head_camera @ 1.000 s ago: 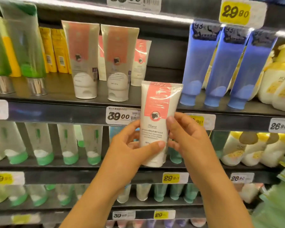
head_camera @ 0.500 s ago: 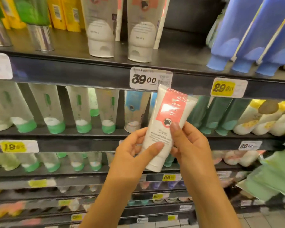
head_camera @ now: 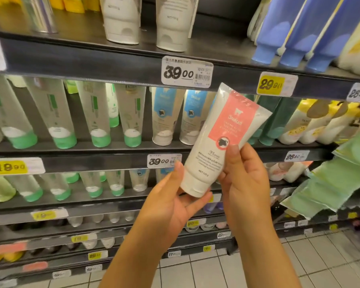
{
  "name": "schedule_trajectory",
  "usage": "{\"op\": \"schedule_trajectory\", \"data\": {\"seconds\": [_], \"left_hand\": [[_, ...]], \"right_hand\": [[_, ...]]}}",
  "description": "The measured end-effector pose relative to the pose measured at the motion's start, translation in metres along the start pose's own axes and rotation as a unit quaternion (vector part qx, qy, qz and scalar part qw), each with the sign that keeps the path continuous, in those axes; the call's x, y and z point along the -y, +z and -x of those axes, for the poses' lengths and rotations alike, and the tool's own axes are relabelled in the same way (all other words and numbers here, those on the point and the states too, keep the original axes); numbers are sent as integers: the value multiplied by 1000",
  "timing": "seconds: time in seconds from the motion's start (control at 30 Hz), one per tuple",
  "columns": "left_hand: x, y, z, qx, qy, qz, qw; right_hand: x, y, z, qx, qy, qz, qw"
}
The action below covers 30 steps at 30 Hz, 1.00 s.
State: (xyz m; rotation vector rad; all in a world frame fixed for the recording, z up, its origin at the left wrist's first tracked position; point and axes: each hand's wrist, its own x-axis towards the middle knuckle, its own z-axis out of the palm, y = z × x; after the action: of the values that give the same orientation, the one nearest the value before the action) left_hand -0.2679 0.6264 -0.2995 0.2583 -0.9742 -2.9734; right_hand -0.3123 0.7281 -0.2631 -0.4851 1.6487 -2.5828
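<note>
Left hand [head_camera: 170,206] curls under the cap of the pink-labelled cream tube [head_camera: 220,134]; right hand [head_camera: 244,179] pinches its body. The tube rises toward one o'clock from both hands.

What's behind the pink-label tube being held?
Behind the pink-label tube, a blue-label tube shows past its left edge, dark green tubes past its right. Their overlapped parts are covered, as are fingers of the right hand behind it.

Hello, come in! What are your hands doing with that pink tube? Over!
Left hand holds the pink tube by its cap end. Right hand pinches its middle. Tube tilted, cap down. Nothing in the way.
</note>
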Motion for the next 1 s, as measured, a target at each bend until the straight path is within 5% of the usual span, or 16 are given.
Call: {"op": "schedule_trajectory", "data": {"seconds": [0.33, 0.7, 1.0], "left_hand": [[18, 23, 44, -15, 34, -5, 999], [45, 51, 95, 8, -69, 95, 993], [66, 71, 114, 14, -66, 122, 990]], "right_hand": [[12, -9, 30, -15, 37, -95, 995], [34, -37, 67, -26, 33, -115, 992], [63, -54, 89, -20, 70, -74, 995]]}}
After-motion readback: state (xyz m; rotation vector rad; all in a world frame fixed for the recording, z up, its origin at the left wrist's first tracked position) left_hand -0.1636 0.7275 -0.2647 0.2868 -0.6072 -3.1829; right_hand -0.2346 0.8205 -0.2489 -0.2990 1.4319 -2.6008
